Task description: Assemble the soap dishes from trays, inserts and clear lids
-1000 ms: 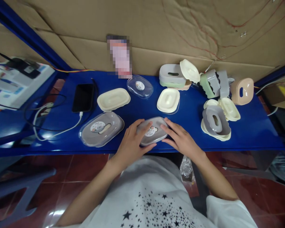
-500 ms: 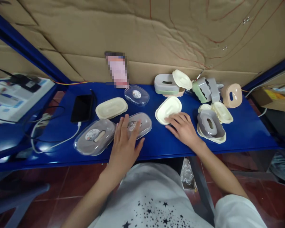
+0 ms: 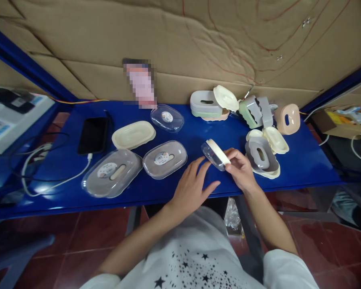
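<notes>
Tilted on edge above the blue table, a cream tray with a clear lid (image 3: 218,153) is held at its right end by my right hand (image 3: 241,168). My left hand (image 3: 194,185), fingers apart, is just left of and below it and holds nothing; whether a fingertip touches the lid I cannot tell. Left of that hand lie a lidded grey container (image 3: 165,159) and a larger lidded one (image 3: 112,173). Behind them are a cream tray (image 3: 133,135) and a clear lid (image 3: 167,118). A grey scalloped piece (image 3: 261,154) rests on cream trays to the right.
The blue table (image 3: 168,192) also bears a black phone (image 3: 93,135) on a white cable at left. Stacked grey containers (image 3: 205,103), upright green and grey pieces (image 3: 255,112) and a peach container (image 3: 288,119) stand along the cardboard wall (image 3: 102,40).
My right hand has lifted the cream tray and tipped it up, showing the clear lid on its underside. My left hand has left the lidded grey container and moved right.
</notes>
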A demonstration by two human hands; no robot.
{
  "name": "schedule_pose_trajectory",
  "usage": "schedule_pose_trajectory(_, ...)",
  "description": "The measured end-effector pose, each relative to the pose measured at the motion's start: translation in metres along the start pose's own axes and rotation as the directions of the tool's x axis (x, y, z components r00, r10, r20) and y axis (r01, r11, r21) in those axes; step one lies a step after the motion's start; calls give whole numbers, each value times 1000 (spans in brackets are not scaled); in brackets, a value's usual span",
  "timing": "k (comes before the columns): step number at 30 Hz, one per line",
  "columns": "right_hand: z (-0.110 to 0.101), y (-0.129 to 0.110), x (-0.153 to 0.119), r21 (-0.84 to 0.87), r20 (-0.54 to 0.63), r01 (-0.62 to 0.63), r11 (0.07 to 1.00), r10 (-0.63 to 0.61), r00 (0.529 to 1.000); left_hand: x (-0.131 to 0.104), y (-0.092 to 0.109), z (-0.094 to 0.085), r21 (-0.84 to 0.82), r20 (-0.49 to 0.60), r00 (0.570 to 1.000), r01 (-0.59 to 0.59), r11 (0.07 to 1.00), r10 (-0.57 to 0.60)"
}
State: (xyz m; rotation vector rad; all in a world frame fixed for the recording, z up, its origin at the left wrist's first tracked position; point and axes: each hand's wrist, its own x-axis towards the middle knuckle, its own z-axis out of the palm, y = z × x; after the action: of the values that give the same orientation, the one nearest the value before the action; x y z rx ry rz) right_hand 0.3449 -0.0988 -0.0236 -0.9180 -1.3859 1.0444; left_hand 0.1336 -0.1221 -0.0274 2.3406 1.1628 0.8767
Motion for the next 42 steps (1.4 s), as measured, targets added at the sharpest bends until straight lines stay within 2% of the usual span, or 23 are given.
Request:
schedule_pose_trajectory(3,2,3,6,20,-78,-12,1000,13,997,18,0,-2,-94,-36,995,92,991,-96)
schedule_pose_trajectory(9,2,3,17,-218,-203,40,975,-85,976,39,-1,5,-260,-68,973,197,945,-222)
schedule_pose_trajectory(11,3,-2,19,-383,-196,53,922,-137,971,39,1,8,-319,-71,969,201,926,-235)
schedule_pose_trajectory(14,8,-12,19,-677,-94,102,729,-224,970,36,2,10,-376,-54,977,173,910,-207)
schedule_pose_trajectory(17,16,-19,14,-804,44,178,568,-241,970,27,1,7,-405,-25,986,142,903,-166)
schedule_pose_trajectory(19,23,-23,7,-819,110,212,532,-217,970,16,0,3,-380,-30,989,126,917,-148)
schedule_pose_trajectory(22,31,-30,-11,-793,230,275,544,-150,961,-6,0,-4,-217,-44,997,49,975,-60)
schedule_pose_trajectory(25,22,-39,-28,-729,416,377,572,-68,907,-25,-5,-7,-50,-32,999,-10,999,9)
schedule_pose_trajectory(26,13,-41,-33,-749,409,376,545,-66,910,-29,-8,-8,-7,-31,999,-14,1000,14)
schedule_pose_trajectory(27,1,-42,-37,-808,340,336,484,-84,937,-32,-11,-9,35,-25,1000,-16,999,17)
schedule_pose_trajectory(29,-28,-41,-42,-951,81,127,283,-170,982,-37,-18,-11,130,12,999,-37,991,36)
schedule_pose_trajectory(30,-43,-39,-44,-983,-29,10,183,-209,977,-39,-20,-13,176,36,998,-52,983,47)
schedule_pose_trajectory(32,-66,-34,-48,-991,-131,-119,67,-226,965,-42,-23,-18,239,70,996,-76,968,61)
schedule_pose_trajectory(33,-73,-34,-51,-990,-140,-130,60,-218,966,-44,-24,-20,251,76,995,-81,965,64)
schedule_pose_trajectory(35,-74,-36,-58,-986,-127,-101,131,-210,969,-46,-25,-23,238,77,995,-77,968,60)
schedule_pose_trajectory(38,-55,-48,-69,-929,-176,-82,360,-237,955,-50,-27,-27,187,60,997,-64,980,53)
schedule_pose_trajectory(40,-40,-52,-69,-834,-244,-113,540,-178,953,-51,-30,-29,167,56,996,-77,983,68)
schedule_pose_trajectory(42,-31,-49,-59,-720,-312,-188,668,-69,948,-52,-32,-30,167,66,994,-100,981,90)
